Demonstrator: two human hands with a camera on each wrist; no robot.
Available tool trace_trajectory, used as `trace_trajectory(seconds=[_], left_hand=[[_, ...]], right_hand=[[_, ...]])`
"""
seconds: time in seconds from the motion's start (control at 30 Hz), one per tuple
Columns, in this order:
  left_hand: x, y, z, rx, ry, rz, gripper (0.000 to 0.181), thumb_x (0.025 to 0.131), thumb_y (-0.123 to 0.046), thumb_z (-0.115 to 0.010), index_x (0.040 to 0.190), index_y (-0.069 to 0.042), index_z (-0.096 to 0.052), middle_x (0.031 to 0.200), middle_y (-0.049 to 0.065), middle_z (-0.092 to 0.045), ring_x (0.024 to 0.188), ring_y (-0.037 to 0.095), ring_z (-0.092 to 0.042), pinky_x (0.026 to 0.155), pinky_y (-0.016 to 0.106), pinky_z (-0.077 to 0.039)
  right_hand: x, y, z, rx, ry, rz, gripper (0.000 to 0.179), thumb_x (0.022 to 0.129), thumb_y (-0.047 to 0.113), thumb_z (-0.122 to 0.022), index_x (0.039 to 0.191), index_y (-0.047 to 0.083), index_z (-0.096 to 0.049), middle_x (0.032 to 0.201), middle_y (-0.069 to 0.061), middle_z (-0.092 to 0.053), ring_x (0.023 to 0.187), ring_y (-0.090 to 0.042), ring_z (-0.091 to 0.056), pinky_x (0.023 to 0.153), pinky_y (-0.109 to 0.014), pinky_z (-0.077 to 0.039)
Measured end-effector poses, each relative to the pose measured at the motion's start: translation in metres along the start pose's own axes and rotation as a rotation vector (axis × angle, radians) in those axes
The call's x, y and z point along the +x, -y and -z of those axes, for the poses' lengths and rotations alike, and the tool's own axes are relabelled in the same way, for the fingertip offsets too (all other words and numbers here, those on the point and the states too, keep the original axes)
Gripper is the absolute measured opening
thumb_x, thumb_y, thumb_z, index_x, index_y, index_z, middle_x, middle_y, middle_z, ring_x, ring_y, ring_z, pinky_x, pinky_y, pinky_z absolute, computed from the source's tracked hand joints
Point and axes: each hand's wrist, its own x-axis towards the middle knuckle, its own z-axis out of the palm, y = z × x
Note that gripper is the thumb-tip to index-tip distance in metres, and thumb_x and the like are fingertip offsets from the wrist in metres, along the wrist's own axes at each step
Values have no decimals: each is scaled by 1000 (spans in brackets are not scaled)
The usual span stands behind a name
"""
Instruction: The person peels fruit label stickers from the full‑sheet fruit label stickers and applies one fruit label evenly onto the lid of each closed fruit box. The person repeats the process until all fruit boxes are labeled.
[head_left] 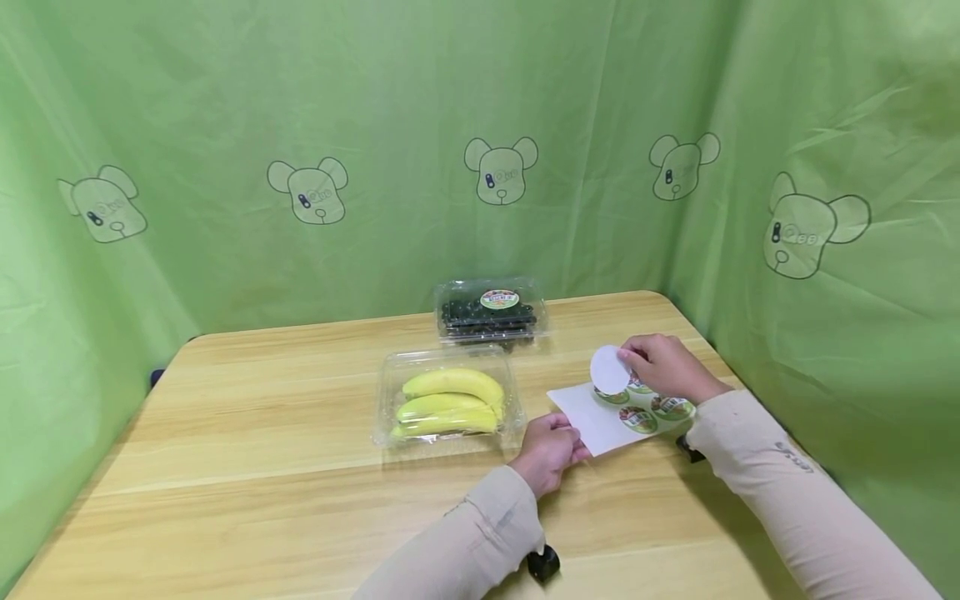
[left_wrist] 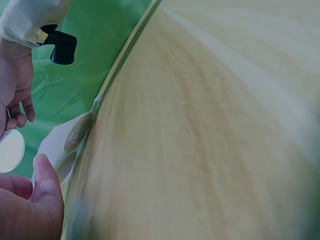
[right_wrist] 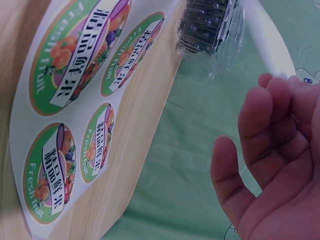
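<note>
1. I see the left hand [head_left: 547, 450] nearest, thumb and fingers pinching the left corner of a flat white paper sheet [head_left: 596, 429];
2. sheet bears four round green labels [right_wrist: 50, 175];
3. right hand [head_left: 667, 367] over the sheet, pinching a thin round white disc [head_left: 609, 371] by its edge;
4. left of the sheet, clear plastic box [head_left: 446, 357] of yellow bananas [head_left: 450, 407], on the pale wooden table [head_left: 262, 408];
5. farther, clear plastic container [head_left: 455, 292] of dark fruit;
6. green fabric curtain [head_left: 405, 100] behind.

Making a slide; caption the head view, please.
Right fingers pinch a round sticker while left fingers hold the label sheet beside boxed bananas.
</note>
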Motion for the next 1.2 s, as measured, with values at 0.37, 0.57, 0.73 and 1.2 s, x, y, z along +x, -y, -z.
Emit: trace_trajectory(seconds=[0.37,0.57,0.73,1.2], left_hand=[[0,1,0,-15,-21,14,11,88,10,-53,92,1,-58,80,11,-58,70,18,-57,65,29,-58],[-1,0,1,-14,-34,20,16,89,7,-55,104,4,-55,85,12,-58,74,19,-56,68,29,-56],[-2,-1,-1,-28,-48,2,27,89,5,-57,114,5,-46,92,14,-52,81,23,-57,74,34,-56],[-9,-7,-4,111,-65,2,15,86,-3,-65,99,2,-58,88,8,-53,71,17,-52,71,29,-50]], right_hand=[[-2,1,-3,29,20,-13,24,101,14,-51,83,5,-65,59,2,-53,51,-14,-47,47,-28,-43],[-3,0,-4,38,24,-13,26,102,14,-51,81,6,-63,62,0,-54,54,-15,-46,47,-28,-43],[-4,1,-4,43,24,-12,25,102,14,-51,80,8,-62,64,-2,-56,54,-15,-47,46,-29,-44],[-5,2,-4,81,30,-18,20,100,16,-54,87,5,-65,69,-5,-58,52,-16,-51,42,-30,-48]])
